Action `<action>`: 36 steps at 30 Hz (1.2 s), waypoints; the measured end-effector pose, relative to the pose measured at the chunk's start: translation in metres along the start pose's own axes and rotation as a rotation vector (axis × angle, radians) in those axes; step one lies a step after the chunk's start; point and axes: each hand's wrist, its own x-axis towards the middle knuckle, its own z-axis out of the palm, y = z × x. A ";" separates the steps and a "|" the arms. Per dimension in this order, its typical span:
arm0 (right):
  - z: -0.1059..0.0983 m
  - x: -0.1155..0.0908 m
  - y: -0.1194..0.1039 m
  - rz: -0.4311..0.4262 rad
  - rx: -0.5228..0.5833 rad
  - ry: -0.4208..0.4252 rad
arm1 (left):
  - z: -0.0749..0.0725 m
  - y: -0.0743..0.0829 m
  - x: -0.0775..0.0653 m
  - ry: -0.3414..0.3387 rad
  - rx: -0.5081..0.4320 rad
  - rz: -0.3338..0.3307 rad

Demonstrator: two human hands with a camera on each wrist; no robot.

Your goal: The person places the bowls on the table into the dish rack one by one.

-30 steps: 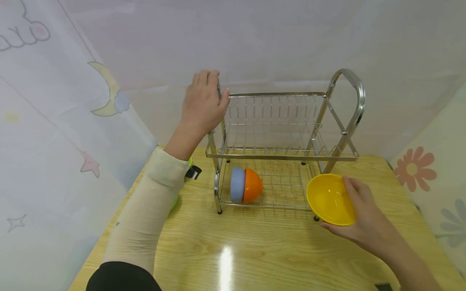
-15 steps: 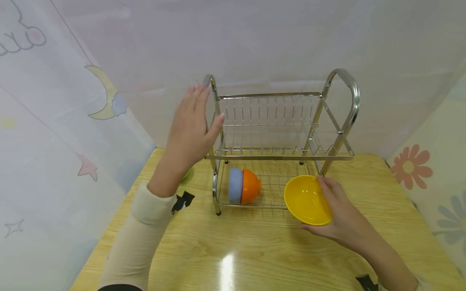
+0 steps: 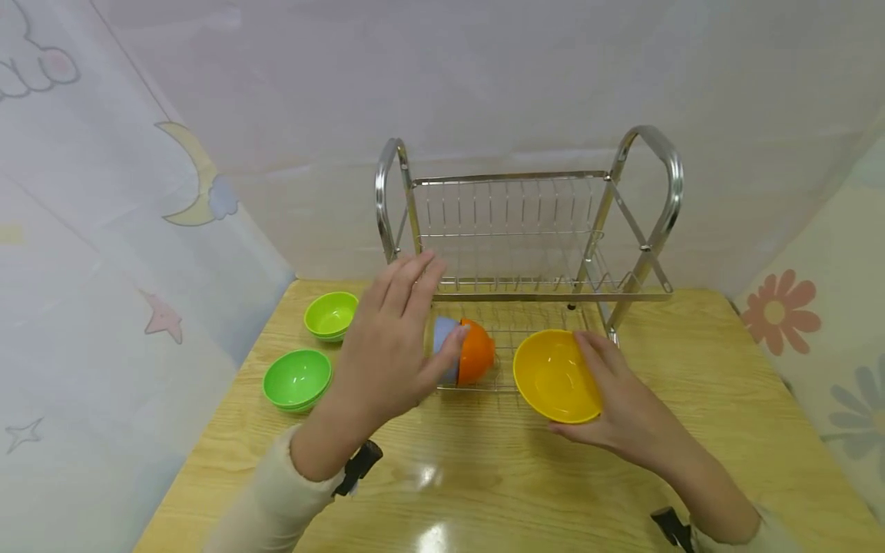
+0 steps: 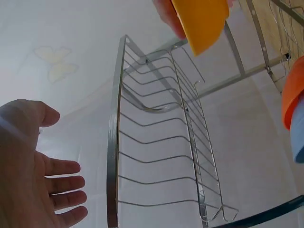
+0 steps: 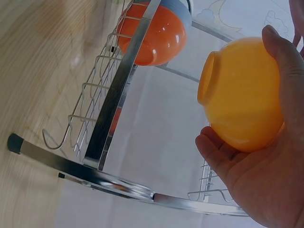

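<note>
The right hand (image 3: 625,411) holds a yellow bowl (image 3: 555,376) by its side, thumb below and fingers above, the hollow facing the head camera. The bowl is raised off the table, before the lower shelf of a two-tier metal dish rack (image 3: 546,297). The left hand (image 3: 383,349), fingers straight and thumb spread, is raised in front of the rack's left end. Beyond its thumb, an orange bowl (image 3: 478,353) and a pale blue bowl (image 3: 445,332) stand on edge together on the lower shelf. Left of the rack, a green bowl (image 3: 297,378) and a lime bowl (image 3: 330,313) sit upright on the wooden table (image 3: 525,491).
</note>
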 end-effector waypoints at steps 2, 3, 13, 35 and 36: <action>0.000 0.002 -0.003 0.001 0.003 -0.008 | 0.002 0.007 -0.008 0.032 -0.011 0.018; 0.000 0.003 -0.004 0.003 0.005 -0.010 | 0.004 0.010 -0.012 0.042 -0.017 0.028; 0.008 0.009 -0.012 -0.053 0.041 -0.019 | 0.033 0.027 -0.039 -0.072 -0.139 0.061; 0.022 0.014 -0.025 -0.160 0.028 -0.063 | 0.081 0.028 -0.057 -0.637 -0.325 -0.069; 0.023 0.014 -0.026 -0.164 0.023 -0.063 | 0.081 0.028 -0.057 -0.644 -0.330 -0.073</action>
